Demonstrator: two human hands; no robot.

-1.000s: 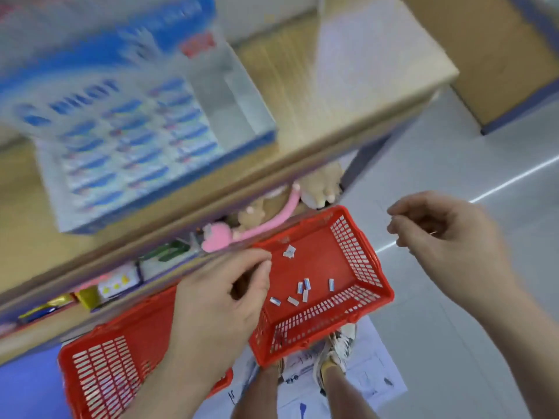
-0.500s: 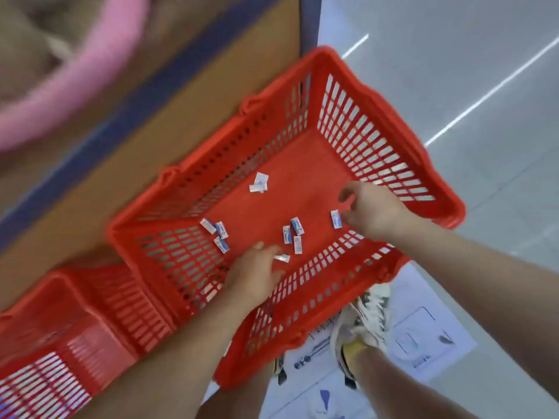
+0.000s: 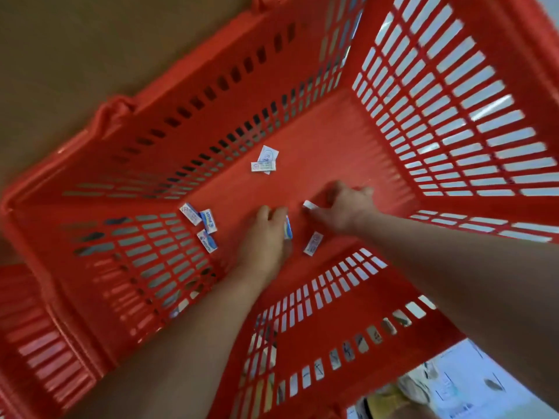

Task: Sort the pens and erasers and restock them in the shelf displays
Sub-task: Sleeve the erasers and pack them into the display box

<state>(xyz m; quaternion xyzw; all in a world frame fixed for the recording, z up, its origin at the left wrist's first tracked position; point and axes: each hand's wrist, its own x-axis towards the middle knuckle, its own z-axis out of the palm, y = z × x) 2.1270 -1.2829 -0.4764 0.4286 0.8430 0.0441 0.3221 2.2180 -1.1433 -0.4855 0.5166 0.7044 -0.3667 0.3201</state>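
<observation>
- Nearest, behind both wrists: printed paper sheet flat on the floor, with a blurred shoe at its edge.
- Around both forearms: red basket, hard glossy plastic, rectangular, walls pierced by rows of narrow slots, floor solid.
- Left of the left forearm: second red basket, same slotted plastic, just beside the first.
- Left hand: knuckles up, fingers curled down onto the basket floor. Touching its thumb side, a blue-striped eraser, a small flat block standing on edge, long axis running away from the wrist. Cannot tell whether pinched or only leaning there.
- Between the two hands, a little nearer than the knuckles: loose eraser, a white paper-sleeved block lying flat, long axis pointing away and slightly right.
- Right hand: fingers bunched, thumb and fingertip pinching a white eraser, its free end poking out towards the left hand.
- Left of the left hand, by the slotted side wall: three erasers, blue-and-white sleeved blocks just beside one another, long axes slanting from far-left to near-right.
- Beyond both hands, apart from them: pair of erasers, the nearer lying crosswise with its long axis left to right, overlapping a tilted one behind.
- Farthest, past the basket's far wall: brown shelf panel, smooth, matte, flat board.
</observation>
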